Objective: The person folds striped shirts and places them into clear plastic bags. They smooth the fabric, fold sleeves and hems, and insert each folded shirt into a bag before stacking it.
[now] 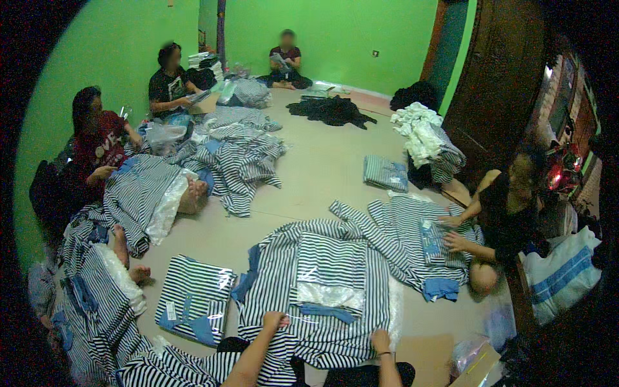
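Your left hand [276,320] is closed on the near part of the black-and-white striped fabric shirt [274,277] spread on the beige floor [303,187]; your right hand [381,340] is curled narrow at its near right edge, can't tell if it grips. A striped rectangle with a shiny whitish lower band [331,267] lies on the shirt, a plastic-wrapped folded striped garment [195,300] just left.

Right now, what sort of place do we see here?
Probably a garment workroom: striped garments lie across the floor, one folded bundle looks plastic-wrapped, and several people sit around.
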The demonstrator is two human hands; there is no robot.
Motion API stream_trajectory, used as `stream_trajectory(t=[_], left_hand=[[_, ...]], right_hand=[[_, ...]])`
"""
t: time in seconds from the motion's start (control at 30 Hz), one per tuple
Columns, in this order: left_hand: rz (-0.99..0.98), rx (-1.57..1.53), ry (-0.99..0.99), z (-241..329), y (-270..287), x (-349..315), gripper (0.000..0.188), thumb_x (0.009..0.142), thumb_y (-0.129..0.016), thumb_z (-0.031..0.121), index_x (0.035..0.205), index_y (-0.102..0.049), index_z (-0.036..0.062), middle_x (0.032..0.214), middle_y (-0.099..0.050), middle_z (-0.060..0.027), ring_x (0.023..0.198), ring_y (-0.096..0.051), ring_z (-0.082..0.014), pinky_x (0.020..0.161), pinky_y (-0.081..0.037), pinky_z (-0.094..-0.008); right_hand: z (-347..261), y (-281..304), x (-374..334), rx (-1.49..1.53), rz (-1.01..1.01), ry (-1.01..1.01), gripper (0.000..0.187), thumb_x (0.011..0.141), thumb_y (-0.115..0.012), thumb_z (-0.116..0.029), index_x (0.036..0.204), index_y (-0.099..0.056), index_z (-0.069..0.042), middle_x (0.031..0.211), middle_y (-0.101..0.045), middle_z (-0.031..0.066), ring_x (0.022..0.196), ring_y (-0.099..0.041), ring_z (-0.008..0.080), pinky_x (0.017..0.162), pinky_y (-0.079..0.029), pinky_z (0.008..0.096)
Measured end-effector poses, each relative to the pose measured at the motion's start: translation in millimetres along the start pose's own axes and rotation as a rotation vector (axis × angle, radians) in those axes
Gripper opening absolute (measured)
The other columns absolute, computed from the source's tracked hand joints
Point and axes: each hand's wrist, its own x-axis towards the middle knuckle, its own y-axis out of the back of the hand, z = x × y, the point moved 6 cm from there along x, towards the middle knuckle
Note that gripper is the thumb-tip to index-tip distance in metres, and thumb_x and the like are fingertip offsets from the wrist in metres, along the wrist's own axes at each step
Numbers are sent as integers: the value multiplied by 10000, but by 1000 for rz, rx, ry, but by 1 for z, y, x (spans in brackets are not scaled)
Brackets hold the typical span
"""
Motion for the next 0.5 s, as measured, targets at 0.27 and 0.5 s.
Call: stream_trajectory(t=[0.27,0.5], left_hand=[[97,713,49,69,-18,-54,163,705,-494,119,747,-576,-16,681,-588,-129,487,-549,-193,454,-439,-302],[292,1297,-678,129,-45,-85,267,657,-523,36,921,-481,40,886,-489,-131,850,-491,-287,696,-429,-360]], right_hand=[[271,77,-104,-261,-138,-738,238,682,-526,-243,694,-598,-17,765,-583,169,709,-558,313,619,-438,399],[167,40,-33,-175,16,-140,239,686,-526,-250,703,-600,-24,773,-582,171,715,-557,314,620,-438,399]])
